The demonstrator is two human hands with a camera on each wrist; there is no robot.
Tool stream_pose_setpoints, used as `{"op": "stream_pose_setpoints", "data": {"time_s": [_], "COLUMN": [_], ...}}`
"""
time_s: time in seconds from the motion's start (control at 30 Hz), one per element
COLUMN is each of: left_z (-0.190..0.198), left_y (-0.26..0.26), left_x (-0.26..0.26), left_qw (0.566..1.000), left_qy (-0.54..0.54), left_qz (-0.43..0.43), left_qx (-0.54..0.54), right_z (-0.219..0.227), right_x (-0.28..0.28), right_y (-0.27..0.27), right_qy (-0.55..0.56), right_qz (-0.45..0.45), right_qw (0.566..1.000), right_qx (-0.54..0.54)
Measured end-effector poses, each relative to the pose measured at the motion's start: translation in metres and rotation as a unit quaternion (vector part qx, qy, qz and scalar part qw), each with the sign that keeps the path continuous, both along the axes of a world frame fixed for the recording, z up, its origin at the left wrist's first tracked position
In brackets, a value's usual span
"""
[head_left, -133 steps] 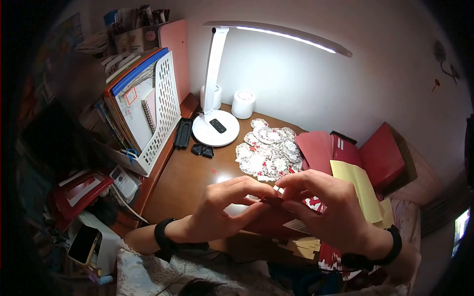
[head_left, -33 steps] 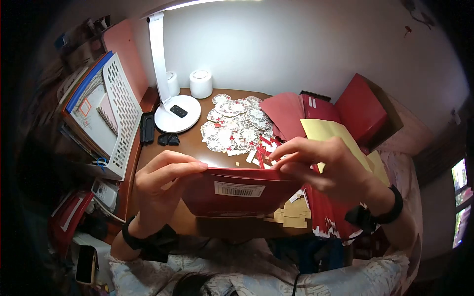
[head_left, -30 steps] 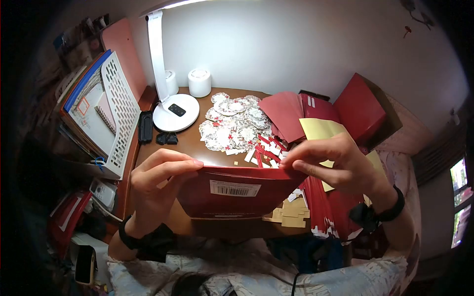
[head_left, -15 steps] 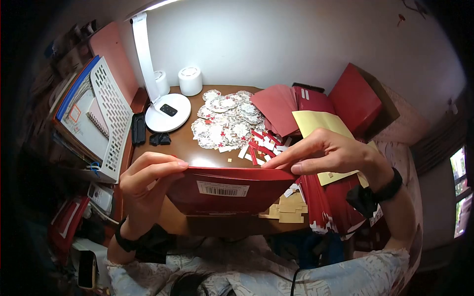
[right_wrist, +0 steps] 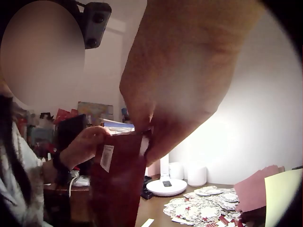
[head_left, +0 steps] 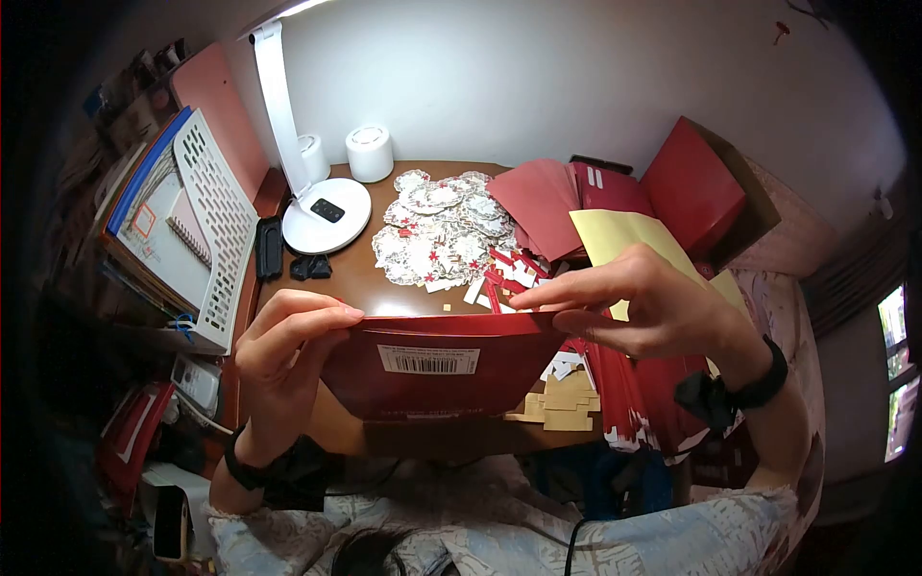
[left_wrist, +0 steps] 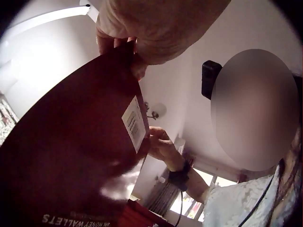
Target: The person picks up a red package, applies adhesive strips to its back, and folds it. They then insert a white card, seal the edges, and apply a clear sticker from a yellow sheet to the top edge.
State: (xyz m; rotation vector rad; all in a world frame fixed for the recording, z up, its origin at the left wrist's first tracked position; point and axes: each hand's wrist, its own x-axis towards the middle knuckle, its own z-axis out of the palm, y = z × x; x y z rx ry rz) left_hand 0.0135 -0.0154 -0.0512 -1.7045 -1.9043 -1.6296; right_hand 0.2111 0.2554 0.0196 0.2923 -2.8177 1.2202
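A dark red money wallet (head_left: 423, 389) with a white barcode label (head_left: 428, 360) is held up in front of the person's body. Printed words on it include "MONEY WALLETS". My left hand (head_left: 283, 350) pinches its upper left corner between thumb and fingers, as the left wrist view also shows around the wallet's corner (left_wrist: 125, 54). At the upper right corner, my right hand (head_left: 663, 312) has thumb and fingers on either side of the edge, seen in the right wrist view beside the wallet (right_wrist: 118, 184). The wallet's top edge is slightly parted.
White patterned paper discs (head_left: 437, 226) are heaped behind the wallet, with red and white strips (head_left: 509, 274) beside them. Red card sheets (head_left: 538, 206), a yellow sheet (head_left: 629, 235) and a red box (head_left: 691, 192) stand right. Tan cards (head_left: 567, 403) lie near the front; a lamp (head_left: 327, 216) stands left.
Earlier the hands were close together over a small white bit. Since then they moved apart with the wallet, barcode side showing. The right fingers shifted along its right corner; the head view turned right.
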Motion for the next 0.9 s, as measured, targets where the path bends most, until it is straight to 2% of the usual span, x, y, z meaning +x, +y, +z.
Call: {"op": "stream_pose_setpoints", "data": {"time_s": [0.1, 0.27, 0.33, 0.67, 0.9], "left_z": [0.0, -0.002, -0.001, -0.005, -0.005], "left_y": [0.0, -0.002, -0.002, -0.004, -0.004], "left_x": [0.001, 0.0, 0.0, -0.001, 0.0], "left_qw": [1.0, 1.0, 0.999, 1.0, 0.999], "left_qy": [0.005, -0.005, 0.041, 0.024, 0.038], "left_qz": [-0.002, -0.011, -0.004, -0.016, -0.01], "left_qx": [0.004, 0.001, -0.003, 0.006, 0.006], "right_z": [-0.001, 0.008, 0.009, 0.01, 0.009], "right_x": [0.0, 0.001, 0.0, 0.0, -0.001], "right_y": [-0.005, -0.01, -0.011, -0.013, -0.018], "right_qy": [0.034, -0.018, -0.018, -0.03, -0.02], "right_qz": [-0.003, -0.026, -0.03, -0.043, -0.045], "right_qw": [0.999, 0.999, 0.999, 0.998, 0.999], "right_qx": [-0.008, 0.008, -0.001, -0.025, -0.004]}}
